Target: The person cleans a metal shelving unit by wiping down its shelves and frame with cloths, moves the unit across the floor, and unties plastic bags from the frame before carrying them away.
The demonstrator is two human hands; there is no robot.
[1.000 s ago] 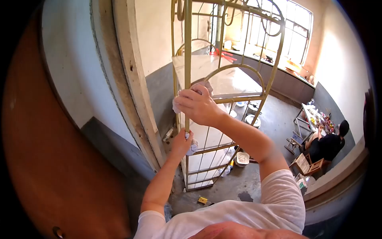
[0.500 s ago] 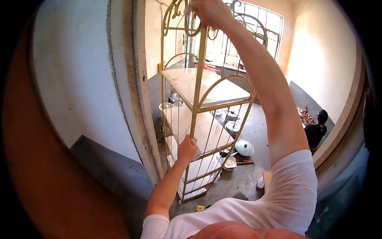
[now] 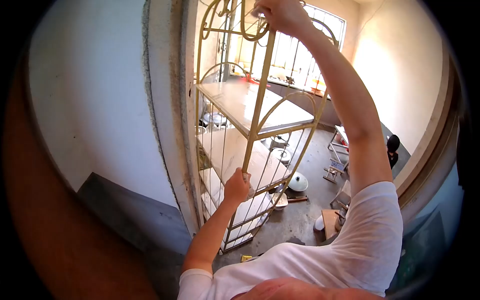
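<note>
A tall gold-coloured metal shelf rack (image 3: 260, 92) with scrollwork at its top and pale marbled shelves stands in front of me in the doorway. My left hand (image 3: 236, 186) is closed round its near upright post, about level with the second shelf. Something pale shows beside those fingers; I cannot make out what. High up, my right hand (image 3: 283, 16) is closed on the top end of the same post, next to the scrolls. A light patch shows at its fingertips, too blurred to name. The top marbled shelf (image 3: 280, 117) bears nothing near the post.
Close on the left is the door frame (image 3: 182, 115). Beyond the rack, a lidded pan (image 3: 298, 182), a bowl (image 3: 281, 201) and several pots stand on the floor. A small stool (image 3: 334, 171) and a wooden board (image 3: 330, 223) lie right. A person in dark clothing (image 3: 393, 150) is farther back.
The rack's near post leans further right at the top, and my right hand has moved right with it. My left hand keeps its grip. The view has shifted, showing the stool.
</note>
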